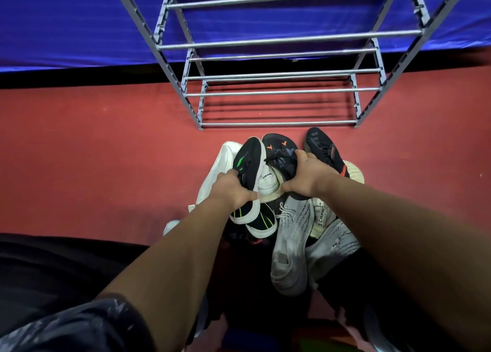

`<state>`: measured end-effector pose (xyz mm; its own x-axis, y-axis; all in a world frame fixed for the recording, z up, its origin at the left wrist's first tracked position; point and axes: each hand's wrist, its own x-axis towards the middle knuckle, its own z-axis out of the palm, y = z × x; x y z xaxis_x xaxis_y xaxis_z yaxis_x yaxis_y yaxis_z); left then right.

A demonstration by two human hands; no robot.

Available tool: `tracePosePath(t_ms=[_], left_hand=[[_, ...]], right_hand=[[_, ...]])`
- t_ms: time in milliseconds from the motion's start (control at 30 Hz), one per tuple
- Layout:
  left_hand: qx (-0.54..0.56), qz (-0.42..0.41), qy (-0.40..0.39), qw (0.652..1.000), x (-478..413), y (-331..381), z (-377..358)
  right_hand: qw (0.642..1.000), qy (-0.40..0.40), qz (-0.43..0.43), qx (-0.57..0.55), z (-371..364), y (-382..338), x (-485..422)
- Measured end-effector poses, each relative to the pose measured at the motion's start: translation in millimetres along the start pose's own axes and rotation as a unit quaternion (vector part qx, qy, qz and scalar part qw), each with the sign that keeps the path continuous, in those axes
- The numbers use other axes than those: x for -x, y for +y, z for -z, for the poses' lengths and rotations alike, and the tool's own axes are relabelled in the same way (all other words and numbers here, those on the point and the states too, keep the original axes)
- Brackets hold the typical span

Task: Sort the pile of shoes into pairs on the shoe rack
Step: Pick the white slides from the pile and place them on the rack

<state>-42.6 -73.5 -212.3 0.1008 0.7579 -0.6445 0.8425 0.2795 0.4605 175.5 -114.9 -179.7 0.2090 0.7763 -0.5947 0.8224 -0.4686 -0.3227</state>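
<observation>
Head view is showing you a red floor (93, 152) spreading under everything, with a blue sheet (66, 19) hanging across the far side. Your grey shoe rack (279, 39) is standing on that floor against the sheet, its metal bars running across in tiers.

Just in front of the lowest bars, the pile of shoes (268, 184) is lying on the floor, between the rack and you. Two white knit shoes (295, 234) are lying side by side at the near right of the pile, toes pointing toward you. A plain white shoe (215, 176) is leaning along the pile's left edge. A black shoe with a red heel patch (322, 149) is resting at the far right, just beside your right hand.

You are reaching into the pile with both arms. Your left hand (233, 192) is curling its fingers round a black shoe with green stripes (249, 157) and a white sole, which is tilting toe-up toward the rack. A matching green-striped shoe (261, 223) is lying right below it. Your right hand (308, 176) is gripping a dark shoe with orange marks (281, 152), fingers over the laces and thumb tucking under its near side.
</observation>
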Motion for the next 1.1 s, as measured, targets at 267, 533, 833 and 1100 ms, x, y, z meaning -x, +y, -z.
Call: tracePosePath(t_ms=[267, 533, 833, 1100], left_hand=[[-0.004, 0.014, -0.046, 0.999, -4.1, 3.3, -1.0], [-0.026, 0.027, -0.047, 0.998, -12.8, 10.1, -0.6], [-0.023, 0.051, -0.116, 0.992, -18.1, 11.8, -0.9], [0.084, -0.007, 0.027, 0.996, -26.2, -12.3, 20.9]], right_hand=[[0.997, 0.04, 0.04, -0.045, 5.6, 7.2, 0.0], [0.985, 0.156, -0.067, 0.015, 28.9, 45.3, -12.0], [0.989, 0.033, -0.144, 0.002, 7.3, 60.1, -18.9], [0.988, 0.148, 0.005, -0.032, 21.1, 15.1, -25.3]])
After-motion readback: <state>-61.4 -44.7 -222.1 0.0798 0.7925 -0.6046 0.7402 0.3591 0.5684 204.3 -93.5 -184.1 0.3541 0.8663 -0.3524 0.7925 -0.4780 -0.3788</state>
